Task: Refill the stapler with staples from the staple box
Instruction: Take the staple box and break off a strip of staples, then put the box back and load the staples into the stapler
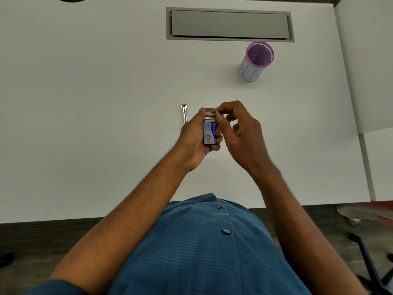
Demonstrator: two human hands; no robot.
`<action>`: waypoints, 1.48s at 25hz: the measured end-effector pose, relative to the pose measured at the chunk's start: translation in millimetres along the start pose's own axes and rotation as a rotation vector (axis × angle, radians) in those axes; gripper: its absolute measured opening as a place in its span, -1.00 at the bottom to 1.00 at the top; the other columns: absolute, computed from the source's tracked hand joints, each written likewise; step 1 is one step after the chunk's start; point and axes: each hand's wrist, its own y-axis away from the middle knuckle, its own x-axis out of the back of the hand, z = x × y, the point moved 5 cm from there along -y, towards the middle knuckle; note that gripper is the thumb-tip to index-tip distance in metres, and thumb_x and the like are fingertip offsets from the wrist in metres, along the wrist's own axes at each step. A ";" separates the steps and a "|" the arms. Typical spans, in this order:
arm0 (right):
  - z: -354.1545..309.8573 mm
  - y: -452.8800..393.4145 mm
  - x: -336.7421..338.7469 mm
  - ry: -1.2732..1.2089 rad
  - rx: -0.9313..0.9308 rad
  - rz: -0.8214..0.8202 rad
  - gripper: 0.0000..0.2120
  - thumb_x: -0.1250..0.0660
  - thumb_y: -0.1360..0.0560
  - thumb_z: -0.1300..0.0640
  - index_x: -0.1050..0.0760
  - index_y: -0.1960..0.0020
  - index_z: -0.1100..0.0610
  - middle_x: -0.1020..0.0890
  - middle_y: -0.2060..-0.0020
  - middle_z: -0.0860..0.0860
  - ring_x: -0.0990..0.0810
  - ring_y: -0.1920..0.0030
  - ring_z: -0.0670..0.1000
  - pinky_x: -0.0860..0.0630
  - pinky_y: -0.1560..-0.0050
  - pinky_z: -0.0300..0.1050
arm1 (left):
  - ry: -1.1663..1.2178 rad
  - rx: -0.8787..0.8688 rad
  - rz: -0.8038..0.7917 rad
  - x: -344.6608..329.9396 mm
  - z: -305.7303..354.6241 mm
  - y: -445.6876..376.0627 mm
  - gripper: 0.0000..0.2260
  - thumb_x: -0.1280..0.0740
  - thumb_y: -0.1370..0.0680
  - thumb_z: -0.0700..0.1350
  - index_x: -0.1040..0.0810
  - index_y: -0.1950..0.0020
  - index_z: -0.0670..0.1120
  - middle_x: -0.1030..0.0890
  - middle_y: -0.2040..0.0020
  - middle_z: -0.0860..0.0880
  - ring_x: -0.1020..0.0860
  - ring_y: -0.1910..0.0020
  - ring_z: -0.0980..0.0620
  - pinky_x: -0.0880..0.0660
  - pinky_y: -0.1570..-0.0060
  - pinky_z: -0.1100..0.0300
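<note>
My left hand [194, 138] grips a small blue staple box [210, 133], holding it above the white desk with its far end flaps open. The thumb and forefinger of my right hand [238, 133] pinch at that open top end, on a flap or something pale there; I cannot tell which. A small silver stapler [184, 114] with a yellow tip lies on the desk just left of my left hand, its metal channel showing.
A purple-rimmed pen cup [256, 61] stands at the back right. A grey cable hatch [229, 24] is set into the white desk [95, 103] at the far edge. A partition rises on the right, with a chair base at the lower right.
</note>
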 end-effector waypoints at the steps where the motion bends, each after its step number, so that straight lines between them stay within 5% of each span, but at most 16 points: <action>1: 3.5 -0.9 1.2 -0.036 -0.032 0.053 -0.88 -0.28 -0.65 0.10 -0.53 -0.16 0.07 -0.59 -0.02 -0.18 -0.57 0.05 -0.12 -0.42 0.24 -0.38 | 0.004 0.009 -0.025 0.5 -0.5 -1.6 -0.60 -0.07 -0.70 0.12 -0.58 0.06 -0.06 -0.57 0.29 -0.08 -0.49 0.31 -0.01 -0.42 0.22 0.11; 5: 42.5 3.0 0.8 -0.047 -0.189 0.246 -0.92 -0.34 -0.62 0.09 -0.55 -0.10 0.04 -0.61 -0.01 -0.11 -0.57 0.09 -0.14 -0.45 0.19 -0.39 | 0.049 0.022 -0.076 8.1 -0.4 -12.5 -0.57 -0.04 -0.70 0.16 -0.53 0.08 -0.10 -0.53 0.30 -0.07 -0.44 0.36 0.03 -0.38 0.37 0.21; 9: 99.7 25.9 -29.2 0.241 -0.210 0.044 -0.91 -0.34 -0.62 0.05 -0.56 -0.10 0.03 -0.60 0.00 -0.09 -0.54 0.18 -0.12 -0.53 0.16 -0.21 | 0.079 0.011 -0.072 16.5 1.0 -21.3 -0.56 -0.06 -0.70 0.17 -0.53 0.08 -0.11 -0.52 0.29 -0.08 -0.45 0.39 0.03 -0.38 0.44 0.23; 12: 129.2 47.3 -49.3 0.396 -0.223 -0.078 -0.91 -0.32 -0.63 0.06 -0.55 -0.12 0.00 -0.60 -0.04 -0.07 -0.56 0.04 -0.07 -0.54 0.13 -0.16 | 0.097 0.031 -0.086 17.2 -0.3 -22.2 -0.55 -0.03 -0.70 0.18 -0.52 0.09 -0.11 -0.53 0.31 -0.07 -0.47 0.41 0.05 -0.39 0.46 0.25; 23: 151.2 52.4 -51.2 0.391 -0.319 -0.152 -0.86 -0.38 -0.59 0.01 -0.59 -0.12 0.00 -0.57 -0.05 -0.07 -0.55 -0.04 -0.02 -0.43 0.13 -0.19 | 0.102 0.033 -0.096 13.8 0.5 -21.4 -0.55 -0.03 -0.70 0.17 -0.52 0.10 -0.10 -0.53 0.32 -0.06 -0.46 0.40 0.04 -0.37 0.44 0.25; 29: 62.9 -2.1 -20.3 -0.181 -0.392 0.077 -0.82 -0.28 -0.64 -0.01 -0.62 -0.14 0.00 -0.67 -0.01 -0.13 -0.63 0.08 -0.16 -0.50 0.14 -0.33 | 0.031 0.013 -0.091 14.0 -2.9 -21.1 -0.55 -0.04 -0.69 0.18 -0.54 0.04 -0.12 -0.54 0.26 -0.09 -0.47 0.34 0.00 -0.37 0.32 0.16; 37: 25.7 -15.9 -27.9 -0.466 -0.525 -0.072 -0.78 -0.32 -0.64 0.03 -0.67 -0.09 0.14 -0.72 0.12 -0.02 -0.65 0.26 -0.22 -0.51 0.25 -0.38 | -0.057 -0.008 -0.084 4.7 -1.8 -11.1 -0.57 -0.06 -0.70 0.16 -0.59 0.02 -0.09 -0.57 0.24 -0.11 -0.51 0.30 -0.01 -0.43 0.22 0.12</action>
